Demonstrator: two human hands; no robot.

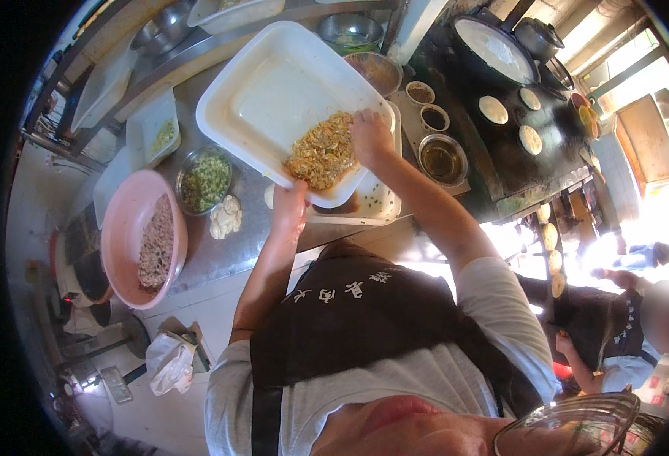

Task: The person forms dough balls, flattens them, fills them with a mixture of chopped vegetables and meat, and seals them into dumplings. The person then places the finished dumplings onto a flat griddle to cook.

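A white rectangular plastic tub (254,85) is held tilted over the work table, a heap of shredded orange-brown filling (326,151) gathered in its near right corner. My left hand (290,208) grips the tub's near rim, thumb on top. My right hand (371,135) reaches over the right side, its fingers at the edge of the filling; whether they grasp any is hidden. Beneath the tub lies another white tray (383,212) with brown liquid and green bits. Left of my left hand are pale dough pieces (226,218) and a steel bowl of chopped greens (204,179).
A pink basin (119,239) of minced filling stands at the left. Small bowls of dark sauce (434,118) and a steel bowl of liquid (442,160) sit at the right, before a black griddle (454,85) with round flatbreads (493,110). Another person (591,336) is at far right.
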